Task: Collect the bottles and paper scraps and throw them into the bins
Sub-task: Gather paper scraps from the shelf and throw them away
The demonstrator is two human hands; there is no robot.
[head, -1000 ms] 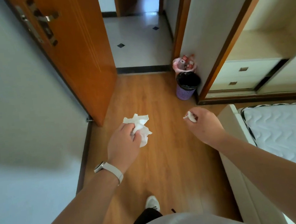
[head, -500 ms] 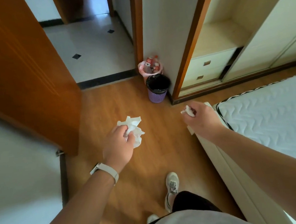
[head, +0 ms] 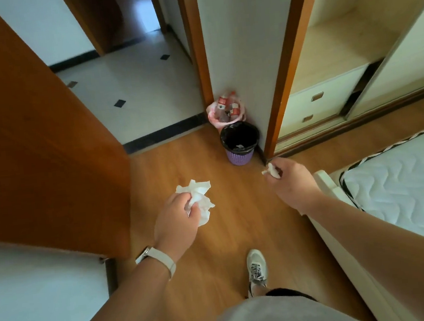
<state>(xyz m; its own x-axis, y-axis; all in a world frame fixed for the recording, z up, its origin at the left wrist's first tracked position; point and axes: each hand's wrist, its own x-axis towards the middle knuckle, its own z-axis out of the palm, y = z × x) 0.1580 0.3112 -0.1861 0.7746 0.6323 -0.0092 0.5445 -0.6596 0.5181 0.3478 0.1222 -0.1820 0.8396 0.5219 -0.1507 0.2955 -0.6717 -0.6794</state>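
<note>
An open wooden door (head: 42, 152) fills the left of the head view, a quilted mattress (head: 404, 179) the right, and a strip of wood floor (head: 238, 223) runs between them to two bins against the wall in the corner. The pink-lined bin (head: 210, 113) behind is packed with plastic bottles (head: 229, 106); the purple basket bin (head: 241, 159) touching its front has a black liner and a paper scrap (head: 239, 146) already at the bottom. Both bins stand well apart from the person's outstretched hands, and that gap is the likely risk: paper released from here would probably flutter short onto the floor, or land among the bottles in the wrong bin, since the two openings sit side by side. The loose tail of tissue could also catch air and drift wide, and the smaller piece could slip from its light pinch. The left hand (head: 178, 221), with a pale watch (head: 154, 256) at the wrist, has its fingers curled round a crumpled white tissue (head: 199, 198), much of which spills out beyond the knuckles. The right hand (head: 293, 180) pinches a small white paper wad (head: 272, 171) between thumb and fingertips, with only its end showing. Both loads hang above the floor, short of the purple bin.
</note>
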